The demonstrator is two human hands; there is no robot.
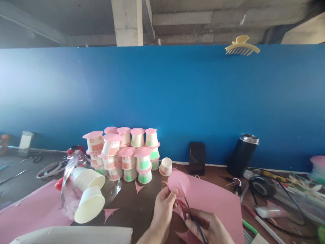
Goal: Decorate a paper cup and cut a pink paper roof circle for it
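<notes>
My left hand (164, 208) pinches the lower edge of a round pink paper disc (175, 181). In my right hand (207, 225) is a pair of dark scissors (190, 211), its thin blade pointing up across the disc; the fingers partly hide the handles. A curved pink offcut (179, 210) hangs between the two hands. Under them lies a pink paper sheet (215, 200). To the left, white paper cups (128, 164) with drawn windows and pink disc tops stand stacked in rows. A single decorated cup (166, 166) sits beside these stacks.
Plain cups in a clear plastic bag (88, 183) lie at left, near another pink sheet (38, 203). A phone (197, 157) and black flask (242, 154) stand by the blue partition (177, 101). Tape (261, 186) and markers crowd the right; pink scraps (110, 213) are scattered.
</notes>
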